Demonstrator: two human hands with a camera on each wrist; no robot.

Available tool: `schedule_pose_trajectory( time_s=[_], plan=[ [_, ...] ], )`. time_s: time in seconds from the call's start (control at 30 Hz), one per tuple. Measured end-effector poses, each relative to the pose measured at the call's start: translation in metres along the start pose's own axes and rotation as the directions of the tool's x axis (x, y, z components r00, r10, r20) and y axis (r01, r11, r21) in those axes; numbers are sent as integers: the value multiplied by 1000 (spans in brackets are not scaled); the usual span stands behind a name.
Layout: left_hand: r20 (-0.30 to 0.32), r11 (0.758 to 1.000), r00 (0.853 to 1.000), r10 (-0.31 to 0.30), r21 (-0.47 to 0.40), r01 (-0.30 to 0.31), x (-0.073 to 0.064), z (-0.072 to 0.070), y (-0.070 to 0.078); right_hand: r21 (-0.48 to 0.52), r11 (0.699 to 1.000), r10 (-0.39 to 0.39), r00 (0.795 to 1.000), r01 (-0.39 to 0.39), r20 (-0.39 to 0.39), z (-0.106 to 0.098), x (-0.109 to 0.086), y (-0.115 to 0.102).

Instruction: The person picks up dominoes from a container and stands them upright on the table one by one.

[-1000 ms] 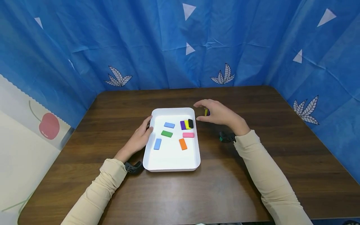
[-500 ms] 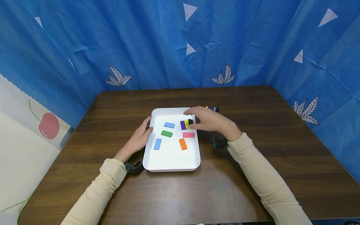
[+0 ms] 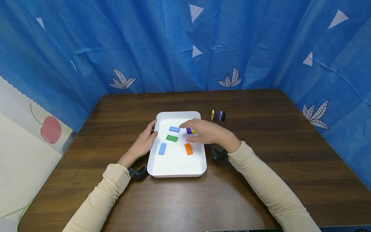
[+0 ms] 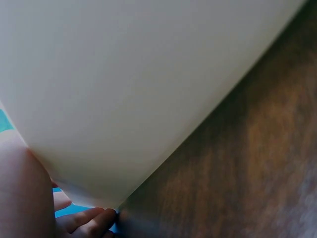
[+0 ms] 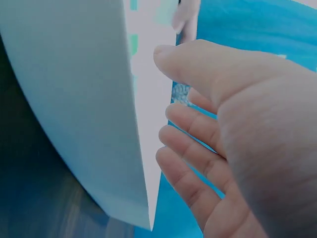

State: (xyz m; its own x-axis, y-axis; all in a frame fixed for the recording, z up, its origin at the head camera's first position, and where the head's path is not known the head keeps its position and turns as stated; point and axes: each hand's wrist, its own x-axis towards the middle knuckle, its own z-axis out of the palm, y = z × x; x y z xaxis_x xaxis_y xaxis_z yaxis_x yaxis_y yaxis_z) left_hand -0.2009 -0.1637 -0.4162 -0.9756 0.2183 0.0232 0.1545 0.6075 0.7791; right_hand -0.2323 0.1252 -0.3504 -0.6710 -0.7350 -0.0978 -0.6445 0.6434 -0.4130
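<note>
My left hand [image 3: 144, 140] holds the left side of a white tray [image 3: 176, 169], thumb at the rim and fingers along the outer wall. In the left wrist view, the thumb lies over the tray's edge. My right hand [image 3: 207, 131] hovers over the tray's right side, thumb and fingers apart with nothing seen between them. Beneath it show a purple block [image 3: 189, 130] and part of a yellow block [image 3: 193, 131]; the pink and black blocks are hidden. Also lying in the tray are a green block [image 3: 172, 138], an orange block [image 3: 188, 149] and two light-blue blocks [image 3: 174, 129].
Beyond the tray's far right corner, a row of upright domino-like blocks stands on the wooden table [image 3: 261, 129]: yellow [image 3: 213, 114], purple [image 3: 216, 115], light blue [image 3: 220, 115] and black [image 3: 223, 116]. A blue curtain [image 3: 162, 48] hangs behind the table.
My right hand has moved left and nearer, from beside the standing blocks to over the tray, uncovering the row and covering the pink and black blocks. The left hand stays put.
</note>
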Motion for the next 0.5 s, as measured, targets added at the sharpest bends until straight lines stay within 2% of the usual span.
schedule_pose_trajectory(
  time_s=[0.23, 0.5],
  plan=[
    [-4, 1000, 1000, 9, 8, -9, 1, -1, 0, -13, 998, -66, 998, 67, 24, 11, 3, -11],
    [2, 1000, 1000, 9, 13, -9, 1, 0, -3, -4, 986, -166, 985, 167, 55, 25, 5, -25]
  ],
)
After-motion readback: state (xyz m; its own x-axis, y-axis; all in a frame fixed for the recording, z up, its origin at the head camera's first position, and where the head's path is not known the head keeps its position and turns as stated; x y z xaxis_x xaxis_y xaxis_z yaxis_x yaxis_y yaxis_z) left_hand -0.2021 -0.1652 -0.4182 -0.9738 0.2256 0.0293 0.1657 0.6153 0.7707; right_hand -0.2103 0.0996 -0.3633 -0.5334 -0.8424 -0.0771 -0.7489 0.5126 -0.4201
